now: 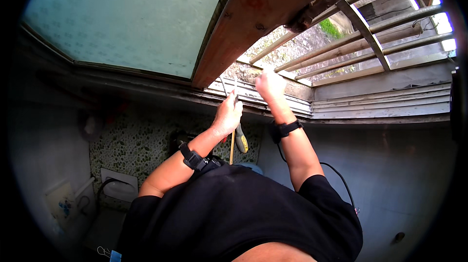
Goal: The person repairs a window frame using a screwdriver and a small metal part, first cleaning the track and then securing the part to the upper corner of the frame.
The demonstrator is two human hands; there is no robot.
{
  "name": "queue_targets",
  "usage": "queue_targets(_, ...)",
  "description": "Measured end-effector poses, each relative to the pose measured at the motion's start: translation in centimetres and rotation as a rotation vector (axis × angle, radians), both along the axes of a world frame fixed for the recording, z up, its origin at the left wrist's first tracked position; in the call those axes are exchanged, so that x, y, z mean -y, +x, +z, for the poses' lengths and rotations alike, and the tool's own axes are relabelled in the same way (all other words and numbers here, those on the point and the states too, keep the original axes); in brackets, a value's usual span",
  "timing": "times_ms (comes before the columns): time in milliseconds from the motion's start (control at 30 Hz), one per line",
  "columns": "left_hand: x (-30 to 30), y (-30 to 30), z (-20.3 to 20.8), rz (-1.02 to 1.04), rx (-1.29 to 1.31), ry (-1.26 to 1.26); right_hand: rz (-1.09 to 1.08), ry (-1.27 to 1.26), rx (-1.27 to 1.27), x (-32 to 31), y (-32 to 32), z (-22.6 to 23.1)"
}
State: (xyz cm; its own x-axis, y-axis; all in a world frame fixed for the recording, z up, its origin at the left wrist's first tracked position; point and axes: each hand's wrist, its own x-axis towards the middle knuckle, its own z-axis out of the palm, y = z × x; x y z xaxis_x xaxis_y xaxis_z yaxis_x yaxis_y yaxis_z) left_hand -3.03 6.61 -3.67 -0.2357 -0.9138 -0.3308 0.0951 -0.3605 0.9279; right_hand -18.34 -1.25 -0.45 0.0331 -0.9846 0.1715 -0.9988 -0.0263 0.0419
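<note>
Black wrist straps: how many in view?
2: one black wrist strap around the left forearm, a second black wrist strap around the right forearm.

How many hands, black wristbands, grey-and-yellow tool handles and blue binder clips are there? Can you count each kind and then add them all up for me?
Hands: 2 (left hand, right hand)
Black wristbands: 2 (left wristband, right wristband)
Grey-and-yellow tool handle: 1
Blue binder clip: 1
Total: 6
</note>
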Motion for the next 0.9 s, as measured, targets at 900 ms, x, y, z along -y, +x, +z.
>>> queue_targets(900,0.5,-0.8,-1.3,-0.03,0.095,0.016,-0.066,0.192,0.006,-0.7,0.4,1.3)
